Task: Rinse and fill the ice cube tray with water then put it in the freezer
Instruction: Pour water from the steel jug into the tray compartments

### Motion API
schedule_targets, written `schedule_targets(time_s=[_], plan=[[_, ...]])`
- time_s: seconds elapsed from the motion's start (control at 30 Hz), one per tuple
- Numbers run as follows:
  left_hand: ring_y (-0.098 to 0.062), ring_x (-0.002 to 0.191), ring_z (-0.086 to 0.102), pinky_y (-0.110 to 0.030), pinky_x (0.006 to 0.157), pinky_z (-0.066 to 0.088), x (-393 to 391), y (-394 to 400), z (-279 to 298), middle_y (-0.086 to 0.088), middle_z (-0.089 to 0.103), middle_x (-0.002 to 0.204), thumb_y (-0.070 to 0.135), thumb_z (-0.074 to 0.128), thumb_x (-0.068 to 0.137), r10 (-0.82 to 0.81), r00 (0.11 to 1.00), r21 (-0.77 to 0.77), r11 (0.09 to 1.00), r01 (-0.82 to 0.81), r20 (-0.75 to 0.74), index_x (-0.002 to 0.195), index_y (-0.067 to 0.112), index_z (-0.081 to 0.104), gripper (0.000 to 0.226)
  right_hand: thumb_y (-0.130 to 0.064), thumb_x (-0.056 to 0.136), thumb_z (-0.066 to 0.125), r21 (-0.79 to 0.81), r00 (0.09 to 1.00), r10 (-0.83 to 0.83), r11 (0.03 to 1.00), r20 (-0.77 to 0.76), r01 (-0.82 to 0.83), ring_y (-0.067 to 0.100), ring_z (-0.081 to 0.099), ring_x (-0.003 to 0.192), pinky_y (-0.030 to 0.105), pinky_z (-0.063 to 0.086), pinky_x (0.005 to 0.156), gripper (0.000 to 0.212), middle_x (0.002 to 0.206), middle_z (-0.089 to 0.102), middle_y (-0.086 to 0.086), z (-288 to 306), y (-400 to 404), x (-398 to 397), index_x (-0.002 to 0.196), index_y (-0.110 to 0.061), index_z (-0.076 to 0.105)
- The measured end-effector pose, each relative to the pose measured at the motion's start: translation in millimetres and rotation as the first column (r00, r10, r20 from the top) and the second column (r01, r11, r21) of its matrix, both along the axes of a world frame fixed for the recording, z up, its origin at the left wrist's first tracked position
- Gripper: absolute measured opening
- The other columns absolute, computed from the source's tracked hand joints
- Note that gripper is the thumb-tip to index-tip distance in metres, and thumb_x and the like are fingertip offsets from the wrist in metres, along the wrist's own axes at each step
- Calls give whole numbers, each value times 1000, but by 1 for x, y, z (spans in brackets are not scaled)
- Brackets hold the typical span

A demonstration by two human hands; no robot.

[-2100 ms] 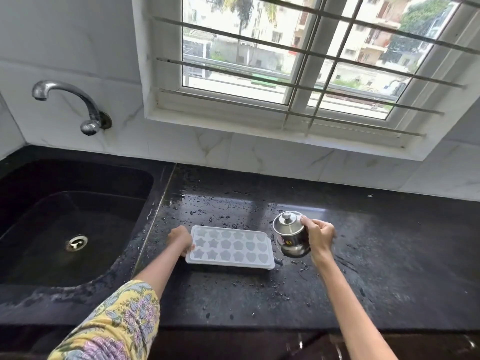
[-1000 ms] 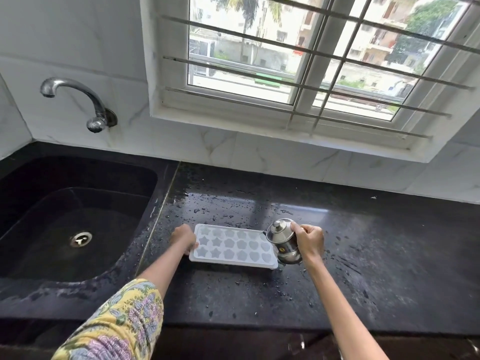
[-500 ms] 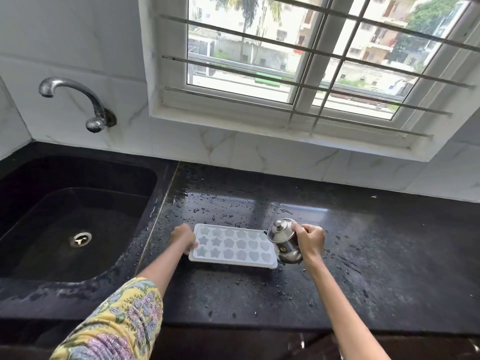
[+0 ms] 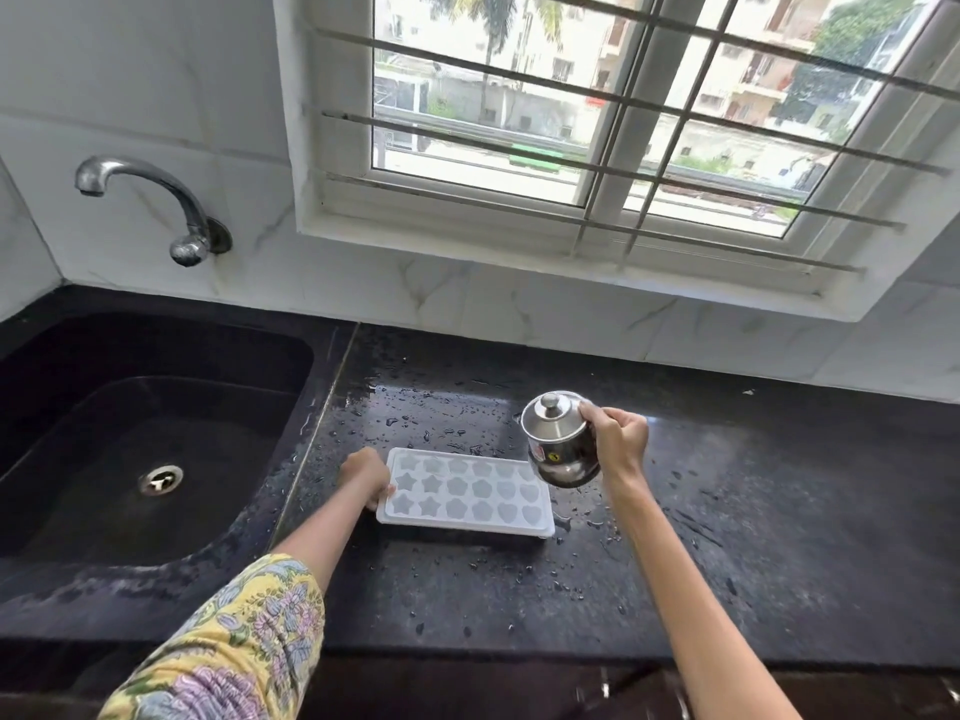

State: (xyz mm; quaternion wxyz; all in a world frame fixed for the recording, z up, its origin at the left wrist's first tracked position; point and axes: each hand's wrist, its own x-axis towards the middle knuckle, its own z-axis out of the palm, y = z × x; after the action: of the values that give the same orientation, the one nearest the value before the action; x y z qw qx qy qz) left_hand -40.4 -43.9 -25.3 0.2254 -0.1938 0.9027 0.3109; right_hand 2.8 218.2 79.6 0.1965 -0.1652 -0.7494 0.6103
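On wet counter, one ice tray [image 4: 466,493] gripped by left hand [image 4: 365,476], one steel pot [image 4: 561,439] in right hand [image 4: 618,440]

On the wet black counter [image 4: 753,537], bare room lies from 2 to 6 o'clock of the ice cube tray [image 4: 467,493]. At its 9 o'clock end the left hand [image 4: 366,475] grips the rim, the sink [image 4: 156,459] beyond. The steel pot [image 4: 561,444], tilted in the right hand [image 4: 618,441], blocks the 2 o'clock corner.
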Motion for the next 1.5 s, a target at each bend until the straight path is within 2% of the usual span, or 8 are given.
schedule_targets(time_s=[0.1, 0.23, 0.33, 0.5, 0.67, 0.83, 1.23, 1.5], plan=[[-23, 52, 65, -21, 24, 41, 1, 0, 2, -22, 71, 101, 2, 60, 89, -3, 1000, -17, 1000, 3, -8, 87, -8, 59, 10, -22, 75, 64, 10, 1000, 20, 1000, -11, -20, 14, 41, 51, 22, 34, 49, 29, 50, 48, 4, 1, -6, 0, 53, -3, 57], [-25, 68, 72, -21, 26, 42, 3, -1, 1, -18, 71, 89, 4, 61, 89, -10, 1000, -12, 1000, 10, -7, 107, -10, 60, 22, -33, 66, 60, 66, 1000, 11, 998, 24, -12, 16, 41, 50, 27, 35, 52, 41, 50, 49, 6, -17, -10, 2, 59, 8, 61], [-22, 51, 65, -20, 24, 40, 1, 0, 1, -19, 70, 96, 3, 61, 90, 0, 1000, -7, 1000, 0, -4, 103, -9, 60, 18, -32, 68, 61, 156, 998, 14, 987, 58, -23, 15, 37, 46, 25, 32, 51, 35, 42, 42, 2, -30, -11, 3, 45, -8, 51], [-18, 43, 59, -19, 23, 37, -2, -1, -4, -10, 60, 61, 4, 61, 91, 44, 999, 1, 999, -44, -10, 67, -2, 48, 27, -19, 79, 65, 312, 996, 4, 949, 94, -33, 15, 32, 42, 22, 26, 47, 45, 40, 37, 1, -44, -9, 5, 41, -15, 41], [-28, 84, 74, -21, 34, 46, -1, 0, -1, -20, 70, 104, 7, 63, 89, -16, 1000, 5, 1000, 16, -6, 98, -4, 60, 15, -17, 79, 65, 331, 996, 7, 943, 86, -35, 15, 33, 42, 21, 27, 47, 43, 40, 38, 3, -47, -8, 4, 42, -12, 45], [-31, 85, 73, -33, 52, 57, -3, 1, -6, -23, 68, 107, -1, 62, 88, 22, 999, 7, 1000, -22, -29, 103, -9, 60, 17, -18, 79, 66, 337, 999, -10, 941, 51, -8, 15, 33, 41, 20, 29, 48, 40, 40, 39, 4, -37, -8, 2, 44, -8, 48], [-30, 85, 73, -31, 52, 57, 0, 1, -3, -23, 67, 108, 1, 61, 89, 12, 999, -16, 1000, -13, -47, 110, -10, 59, 23, -18, 79, 66, 335, 997, -29, 942, 68, 5, 15, 37, 41, 19, 30, 49, 43, 40, 40, 3, -47, -9, 7, 42, -12, 45], [-31, 86, 73, -37, 69, 61, 0, 1, -3, -24, 67, 108, 2, 63, 88, 30, 998, -7, 1000, -30, -62, 109, -10, 58, 24, -17, 80, 65, 314, 995, -38, 949, 89, 8, 13, 33, 40, 19, 26, 47, 41, 39, 38, 1, -51, -12, 8, 45, -11, 46]])
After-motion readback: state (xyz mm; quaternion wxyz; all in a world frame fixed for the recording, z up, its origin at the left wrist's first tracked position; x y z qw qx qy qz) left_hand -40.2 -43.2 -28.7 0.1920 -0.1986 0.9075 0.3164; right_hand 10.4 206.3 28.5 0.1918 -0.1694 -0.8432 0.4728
